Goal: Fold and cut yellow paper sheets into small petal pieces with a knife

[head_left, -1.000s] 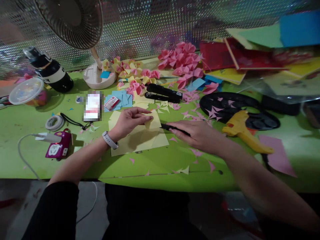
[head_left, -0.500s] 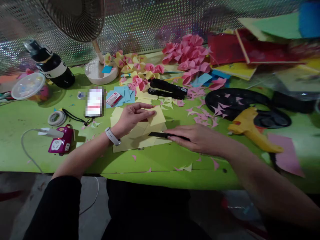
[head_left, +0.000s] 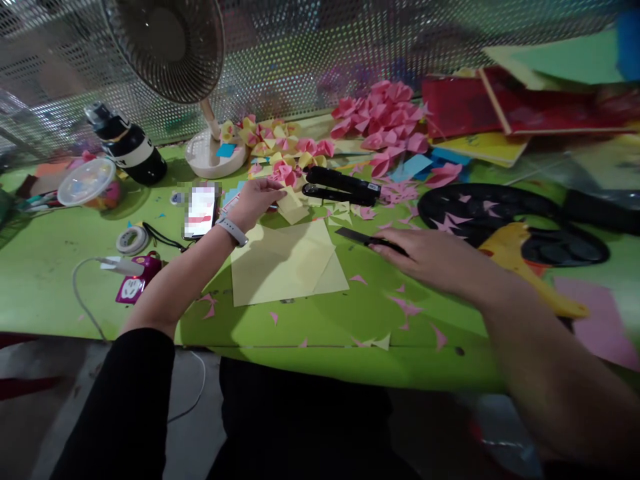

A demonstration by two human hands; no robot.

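Note:
My left hand [head_left: 257, 203], with a pale watch band at the wrist, pinches small yellow paper pieces [head_left: 293, 205] above the far side of the work area. Below them, larger yellow paper sheets [head_left: 280, 263] lie overlapping on the green table. My right hand [head_left: 425, 257] is closed around a black utility knife [head_left: 356, 236], whose blade points left, just right of the sheets' upper corner. A black stapler [head_left: 343, 187] lies beyond the hands, near yellow paper scraps [head_left: 340, 213].
Folded pink paper petals [head_left: 380, 117] are heaped at the back. A fan [head_left: 215, 157], a black bottle [head_left: 133, 153] and a phone [head_left: 200, 210] stand or lie to the left. On the right are a yellow glue gun [head_left: 530, 273] and a black looped object [head_left: 580, 243].
My left hand has moved up and away from the large sheets with small yellow pieces. My right hand has drawn the knife rightward and up off the paper. The view has shifted slightly.

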